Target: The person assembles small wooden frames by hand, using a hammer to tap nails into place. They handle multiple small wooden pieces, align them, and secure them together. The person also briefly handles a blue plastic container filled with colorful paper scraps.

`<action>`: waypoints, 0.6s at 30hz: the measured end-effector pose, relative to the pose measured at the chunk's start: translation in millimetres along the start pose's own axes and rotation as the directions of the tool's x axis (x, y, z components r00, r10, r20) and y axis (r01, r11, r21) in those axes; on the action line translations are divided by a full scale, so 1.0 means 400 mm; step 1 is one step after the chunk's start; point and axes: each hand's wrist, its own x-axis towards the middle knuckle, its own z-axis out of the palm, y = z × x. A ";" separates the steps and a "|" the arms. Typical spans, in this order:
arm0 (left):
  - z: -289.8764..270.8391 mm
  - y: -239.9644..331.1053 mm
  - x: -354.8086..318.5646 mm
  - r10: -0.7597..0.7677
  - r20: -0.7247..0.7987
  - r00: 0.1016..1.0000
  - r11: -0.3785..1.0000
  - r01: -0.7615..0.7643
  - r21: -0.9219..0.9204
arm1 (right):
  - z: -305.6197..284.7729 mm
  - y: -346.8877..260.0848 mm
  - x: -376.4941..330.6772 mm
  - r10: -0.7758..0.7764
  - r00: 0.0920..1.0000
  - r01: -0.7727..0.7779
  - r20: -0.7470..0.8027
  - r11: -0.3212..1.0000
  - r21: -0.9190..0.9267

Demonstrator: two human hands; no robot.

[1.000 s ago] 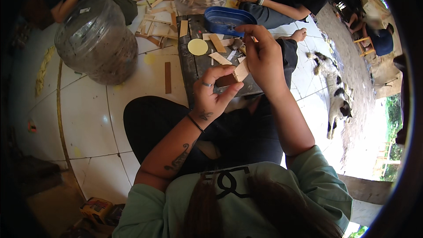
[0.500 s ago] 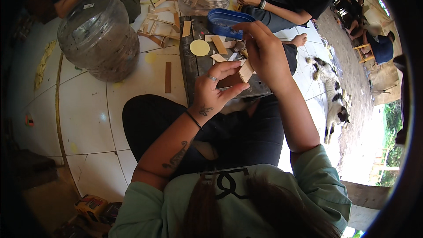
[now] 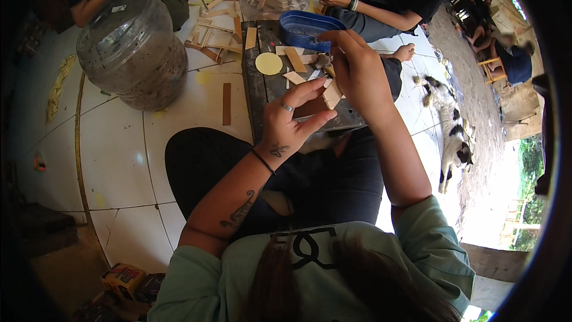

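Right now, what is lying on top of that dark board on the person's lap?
On the dark board lie a yellow disc, small wood strips and a blue tray. The hands, left hand and right hand, cover its near end, hiding whatever lies there.

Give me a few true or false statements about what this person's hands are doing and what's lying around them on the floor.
1. The left hand pinches a small pale wooden piece. True.
2. The right hand rests flat on the white floor tiles. False: it is raised over the dark board, fingers curled near the wooden piece.
3. A round yellow disc lies on the dark board. True.
4. The blue tray sits on the person's lap. False: it is at the far end of the board.
5. A large clear plastic jug stands on the floor at the person's left. True.
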 end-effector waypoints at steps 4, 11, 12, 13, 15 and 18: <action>-0.007 -0.005 -0.003 0.009 0.034 0.999 1.000 -0.009 -0.016 | 0.005 0.003 0.000 -0.020 1.000 0.020 -0.006 0.999 0.032; -0.012 -0.008 -0.003 0.024 0.043 0.999 1.000 -0.024 -0.013 | 0.016 0.008 0.001 -0.064 0.997 0.067 -0.051 0.996 0.060; -0.010 -0.006 -0.003 0.014 0.032 0.999 1.000 -0.013 -0.019 | 0.016 0.007 0.000 -0.060 0.997 0.062 -0.055 0.997 0.045; -0.008 -0.005 -0.004 0.002 0.017 1.000 1.000 -0.001 -0.027 | 0.015 0.006 -0.002 -0.037 0.998 0.039 -0.052 0.999 0.028; -0.007 -0.003 -0.003 0.002 0.009 1.000 1.000 -0.002 0.002 | 0.013 0.003 -0.006 0.009 0.999 -0.009 -0.047 1.000 0.001; -0.009 -0.001 0.001 0.023 0.012 1.000 0.996 -0.024 0.087 | 0.016 0.000 -0.006 0.010 0.998 -0.013 -0.068 0.999 -0.037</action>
